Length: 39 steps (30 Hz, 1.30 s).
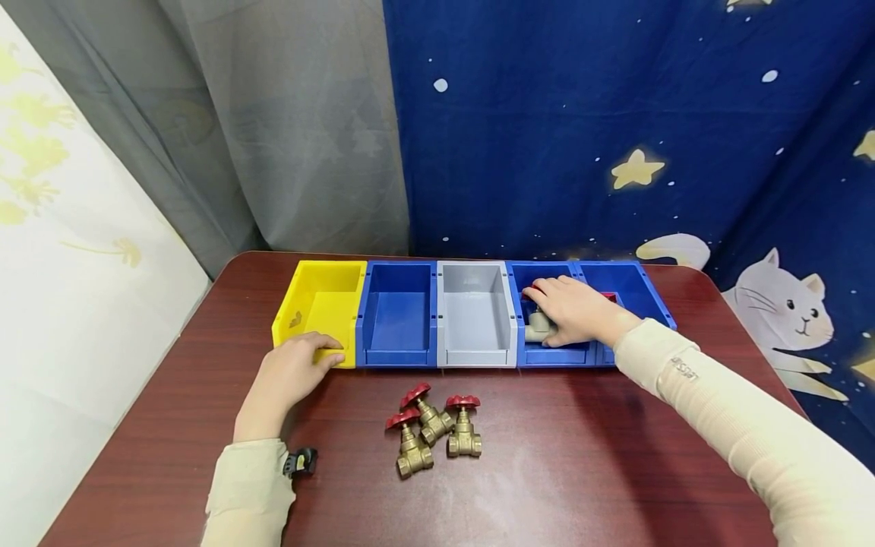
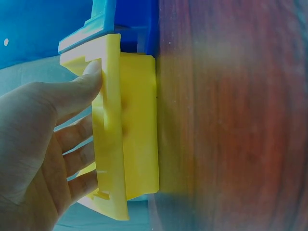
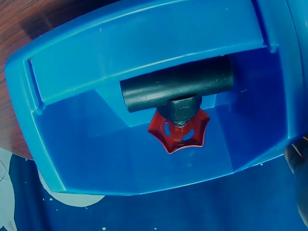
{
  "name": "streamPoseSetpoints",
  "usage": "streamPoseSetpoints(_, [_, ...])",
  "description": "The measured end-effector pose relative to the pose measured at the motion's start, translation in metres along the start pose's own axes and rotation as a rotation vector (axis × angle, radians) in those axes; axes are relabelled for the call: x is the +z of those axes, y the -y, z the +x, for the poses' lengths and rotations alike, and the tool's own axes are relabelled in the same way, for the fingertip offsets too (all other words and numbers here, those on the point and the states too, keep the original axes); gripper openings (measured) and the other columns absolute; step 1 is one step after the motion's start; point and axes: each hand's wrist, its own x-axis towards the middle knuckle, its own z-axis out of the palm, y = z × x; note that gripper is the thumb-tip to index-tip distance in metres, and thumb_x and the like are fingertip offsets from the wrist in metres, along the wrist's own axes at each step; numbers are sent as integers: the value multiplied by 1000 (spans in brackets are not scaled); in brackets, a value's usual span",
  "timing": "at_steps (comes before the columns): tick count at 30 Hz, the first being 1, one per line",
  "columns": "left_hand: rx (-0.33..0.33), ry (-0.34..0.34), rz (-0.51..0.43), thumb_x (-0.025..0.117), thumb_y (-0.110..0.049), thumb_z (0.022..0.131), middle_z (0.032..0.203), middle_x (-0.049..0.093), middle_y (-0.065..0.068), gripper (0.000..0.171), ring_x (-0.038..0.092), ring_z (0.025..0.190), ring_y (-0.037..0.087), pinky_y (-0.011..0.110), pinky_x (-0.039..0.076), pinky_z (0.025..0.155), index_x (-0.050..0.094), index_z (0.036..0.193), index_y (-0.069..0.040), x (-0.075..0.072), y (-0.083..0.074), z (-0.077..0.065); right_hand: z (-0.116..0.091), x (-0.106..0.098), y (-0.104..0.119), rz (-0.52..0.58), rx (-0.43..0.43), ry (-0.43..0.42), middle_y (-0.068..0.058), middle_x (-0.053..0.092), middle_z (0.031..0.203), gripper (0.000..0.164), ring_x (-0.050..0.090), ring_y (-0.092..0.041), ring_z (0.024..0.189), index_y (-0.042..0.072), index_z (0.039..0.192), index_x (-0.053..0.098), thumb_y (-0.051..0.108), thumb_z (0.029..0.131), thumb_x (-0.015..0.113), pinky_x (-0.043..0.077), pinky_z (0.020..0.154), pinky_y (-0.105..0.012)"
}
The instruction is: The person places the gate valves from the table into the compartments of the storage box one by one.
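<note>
- The left hand [image 1: 295,370] is gripping the yellow bin [image 2: 140,125] by its near rim, which is hiding most fingertips in the left wrist view.
- Nearer, three red-wheeled brass valves [image 1: 432,422] are lying on the desk [image 1: 547,471].
- The right hand [image 1: 574,310] is clasping a pale valve [image 1: 538,327] inside the second-from-right blue bin [image 1: 557,355], covering much of it.
- Inside the rightmost bin [image 3: 144,29] a dark valve [image 3: 175,86] is sitting, mostly blocked in the head view.

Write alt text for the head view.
A person's right hand grips a pale valve inside a blue bin, fourth from left in a row of five, while the left hand holds the front of the yellow bin at the left end. Three brass valves with red handwheels sit on the table in front.
</note>
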Motion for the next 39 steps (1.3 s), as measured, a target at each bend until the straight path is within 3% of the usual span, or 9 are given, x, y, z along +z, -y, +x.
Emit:
streamPoseSetpoints(7, [2,-1,-3,71,-28,92,104,70,8,23,63,97,30,55,49,89,74,106,-10,0,1,0,1,0,1,21,25,30,-22,55,124,92,55,-37,110,-6,134,50,47,68,86,45,95,-50])
streamPoseSetpoints(19, [-6,-1,-1,72,-28,92,104,71,8,22,63,96,31,56,49,88,74,105,-10,0,1,0,0,-1,1,75,105,125,-27,49,139,93,50,-42,125,-4,143,45,48,75,82,37,107,-54])
streamPoseSetpoints(34, [-4,-7,-5,72,-27,91,103,71,8,21,63,96,31,55,49,87,74,105,-10,0,2,-1,-4,-2,2,117,142,137,-27,46,142,95,45,-43,130,-2,145,43,47,75,84,33,111,-55])
streamPoseSetpoints(39, [-3,-8,-5,73,-27,91,104,70,8,22,63,97,31,55,49,88,74,105,-10,0,1,0,-5,-7,2,147,175,139,-25,46,144,89,44,-42,131,1,144,46,45,77,83,32,111,-57])
